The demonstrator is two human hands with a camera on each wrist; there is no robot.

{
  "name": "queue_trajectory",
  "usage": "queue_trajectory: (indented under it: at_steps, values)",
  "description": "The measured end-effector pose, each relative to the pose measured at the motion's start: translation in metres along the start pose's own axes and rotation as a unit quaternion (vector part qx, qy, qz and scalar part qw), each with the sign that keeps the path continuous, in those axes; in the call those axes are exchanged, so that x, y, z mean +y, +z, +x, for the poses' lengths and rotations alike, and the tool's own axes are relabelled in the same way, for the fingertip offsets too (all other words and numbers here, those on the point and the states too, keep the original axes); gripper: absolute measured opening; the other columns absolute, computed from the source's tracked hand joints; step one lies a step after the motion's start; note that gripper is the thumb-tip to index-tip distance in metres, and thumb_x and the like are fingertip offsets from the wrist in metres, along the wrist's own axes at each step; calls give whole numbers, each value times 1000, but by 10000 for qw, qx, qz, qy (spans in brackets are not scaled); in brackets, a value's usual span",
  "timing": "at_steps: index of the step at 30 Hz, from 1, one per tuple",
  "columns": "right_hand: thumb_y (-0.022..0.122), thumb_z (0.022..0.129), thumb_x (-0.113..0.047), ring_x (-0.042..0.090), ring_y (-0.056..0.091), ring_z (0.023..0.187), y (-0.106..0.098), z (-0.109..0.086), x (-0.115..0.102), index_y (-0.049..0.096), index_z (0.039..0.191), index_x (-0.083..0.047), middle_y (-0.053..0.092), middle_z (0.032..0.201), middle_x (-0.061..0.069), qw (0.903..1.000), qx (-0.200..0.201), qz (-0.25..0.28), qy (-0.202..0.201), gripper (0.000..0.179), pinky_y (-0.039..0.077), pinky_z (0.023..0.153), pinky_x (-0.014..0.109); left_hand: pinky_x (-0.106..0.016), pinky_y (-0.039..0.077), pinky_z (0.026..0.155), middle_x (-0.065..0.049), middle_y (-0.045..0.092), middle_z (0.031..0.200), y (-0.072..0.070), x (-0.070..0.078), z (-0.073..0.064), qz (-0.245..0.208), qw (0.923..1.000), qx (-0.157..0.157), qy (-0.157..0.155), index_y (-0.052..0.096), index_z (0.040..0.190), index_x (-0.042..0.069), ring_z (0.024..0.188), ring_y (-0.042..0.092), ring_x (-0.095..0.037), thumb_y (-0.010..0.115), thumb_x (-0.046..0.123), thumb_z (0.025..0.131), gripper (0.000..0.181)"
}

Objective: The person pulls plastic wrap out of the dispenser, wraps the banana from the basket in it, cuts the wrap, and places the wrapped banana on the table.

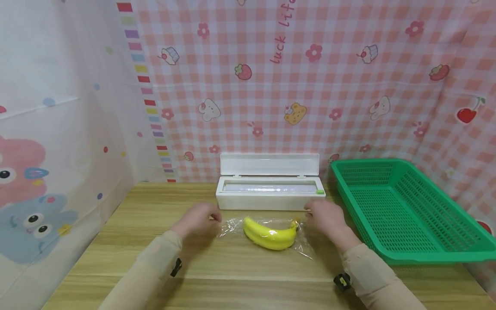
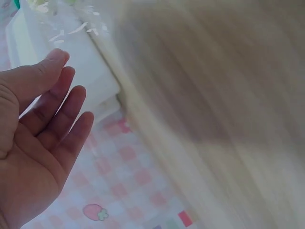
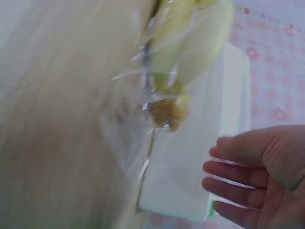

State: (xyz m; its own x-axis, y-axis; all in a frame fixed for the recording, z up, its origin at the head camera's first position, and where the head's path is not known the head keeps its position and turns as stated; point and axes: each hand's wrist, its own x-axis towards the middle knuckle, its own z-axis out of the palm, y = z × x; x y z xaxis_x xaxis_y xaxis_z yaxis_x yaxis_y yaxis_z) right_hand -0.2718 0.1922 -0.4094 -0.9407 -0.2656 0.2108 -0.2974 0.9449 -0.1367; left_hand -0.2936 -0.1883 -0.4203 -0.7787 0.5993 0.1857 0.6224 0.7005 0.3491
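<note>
A yellow banana (image 1: 271,236) lies on the table, with clear cling film (image 1: 304,247) around it and loose film at both ends. Its brown stem (image 3: 167,112) points toward the right hand. To the left of the film is the left hand (image 1: 199,218), its fingers loosely bent and nothing visible between them. The right hand (image 1: 327,217) hovers beyond the stem end, fingers relaxed and apart from the film in the right wrist view. Just behind the banana stands a white cling film box (image 1: 271,202) with its lid (image 1: 270,165) raised and a film roll inside.
A green plastic basket (image 1: 395,258) sits at the right of the wooden table (image 1: 232,280), close to the right forearm. Pink checked cloth (image 1: 255,94) hangs behind the table, and a white printed cloth (image 1: 66,116) hangs on the left.
</note>
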Motion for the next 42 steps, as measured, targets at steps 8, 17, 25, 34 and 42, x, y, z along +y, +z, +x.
queue_trajectory:
  at_steps: [8,17,25,34,42]
  values:
    - [77,86,-19,31,66,102,-5,-1,-17,73,108,-5,72,107,9,9882,67,1076,-1084,26,53,91,49,-42,52,93,-6,72,105,1,19,12,372,9989,262,143,73,104,7,101,66,-25,78,16,85,22]
    - [79,84,-16,30,65,101,-3,-6,-34,73,109,-3,71,106,9,9764,-178,1371,-1656,29,53,90,47,-46,42,107,-11,64,129,13,42,25,164,9982,193,548,66,126,7,122,57,-29,77,23,87,44]
    - [81,82,-16,25,65,99,2,-10,-37,73,110,-5,71,106,5,9736,-445,1407,-1739,31,54,88,44,-43,44,106,-11,64,129,23,57,32,270,9942,47,1040,65,126,4,120,57,-28,78,23,86,47]
    - [81,82,-13,23,66,98,9,-10,-37,75,103,-8,72,103,3,9728,-516,1342,-1814,23,55,88,43,-40,45,105,-9,66,125,32,64,36,420,9916,-48,1222,68,122,4,117,60,-26,78,20,86,40]
    - [81,81,-12,20,67,93,11,-9,-37,76,97,-10,72,98,0,9694,-496,1238,-2061,18,56,83,40,-35,48,100,-6,70,117,38,60,39,576,9853,-72,1609,72,115,5,109,64,-22,78,16,86,32]
